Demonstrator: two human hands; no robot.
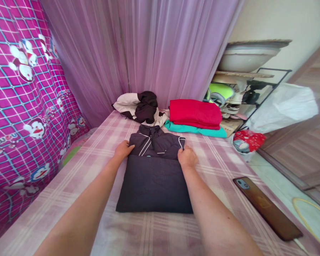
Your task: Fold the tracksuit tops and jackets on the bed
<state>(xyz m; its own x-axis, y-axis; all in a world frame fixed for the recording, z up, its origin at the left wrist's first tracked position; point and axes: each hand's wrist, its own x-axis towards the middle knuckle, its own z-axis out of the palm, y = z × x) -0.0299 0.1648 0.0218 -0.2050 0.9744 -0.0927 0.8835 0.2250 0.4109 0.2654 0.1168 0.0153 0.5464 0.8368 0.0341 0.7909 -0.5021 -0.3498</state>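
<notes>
A black jacket (pixel 154 185) with a stand collar, a zip and white piping lies folded on the checked bed sheet, its lower part doubled up over the front. At its left edge, just under the shoulder, my left hand (pixel 124 149) pinches the cloth, thumb on top and the other fingers partly hidden. My right hand (pixel 188 157) is closed on the opposite edge, near a white-trimmed corner. Both hands are level with the upper edge of the folded-up part.
Behind the jacket lie a crumpled black-and-white garment (pixel 146 107) and a folded red cloth (pixel 194 113) on a teal one (pixel 202 131). A phone (pixel 266 208) with a cable rests at right. Purple curtains (pixel 160 49) hang behind; a shoe rack (pixel 273 89) stands beyond the bed.
</notes>
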